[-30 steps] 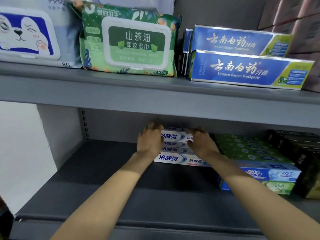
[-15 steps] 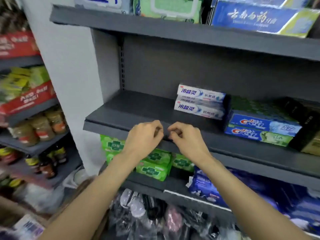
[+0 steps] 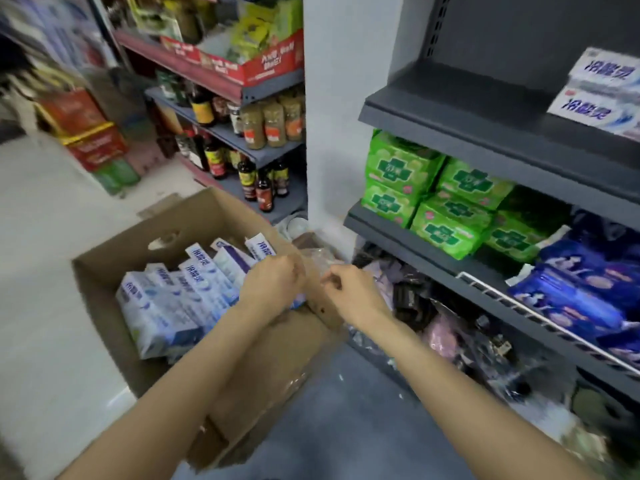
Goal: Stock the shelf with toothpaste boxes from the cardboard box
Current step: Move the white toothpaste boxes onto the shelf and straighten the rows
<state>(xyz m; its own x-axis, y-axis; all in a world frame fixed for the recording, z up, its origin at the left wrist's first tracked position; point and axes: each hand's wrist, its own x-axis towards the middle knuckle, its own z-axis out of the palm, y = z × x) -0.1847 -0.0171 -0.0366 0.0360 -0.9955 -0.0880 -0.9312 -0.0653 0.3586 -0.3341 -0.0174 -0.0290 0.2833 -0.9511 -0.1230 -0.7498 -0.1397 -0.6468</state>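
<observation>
1. Left hand [image 3: 273, 284]: positioned over the right-hand edge of the cardboard box [image 3: 114, 271], fingers curled downward. Whether it grips anything cannot be told; the fingertips are hidden behind the back of the hand.

2. Right hand [image 3: 351, 292]: positioned just beside the left hand, outside the carton and over its right flap. Fingers loosely curled, thumb and forefinger close together. No item is visible in it.

3. Both forearms enter from the bottom of the view, bare, the left one crossing over the near right corner of the carton.

4. Toothpaste boxes [image 3: 180, 292]: a batch of white-and-blue cartons stands on end and leaning inside the cardboard box, packed along its middle and right portion. The carton stands open on the floor [image 3: 41, 271], flaps folded outward.

5. Stocked toothpaste [image 3: 602, 95]: white-and-blue boxes of matching print lie stacked flat on the grey shelf [image 3: 450, 109] at upper right, partly cut off by the frame edge. The shelf surface to their left is bare.

6. Shelf below: green packets [image 3: 433, 199] stacked in two layers, dark blue packets [image 3: 581, 289] to their right behind a white wire rail.

7. Lowest level: dark and pink wrapped goods, blurred, not identifiable.

8. Left background: a second shelving unit carrying brown jars [image 3: 273, 123] and dark bottles [image 3: 256, 181]; a red tray of yellow-green packs sits above them.
</observation>
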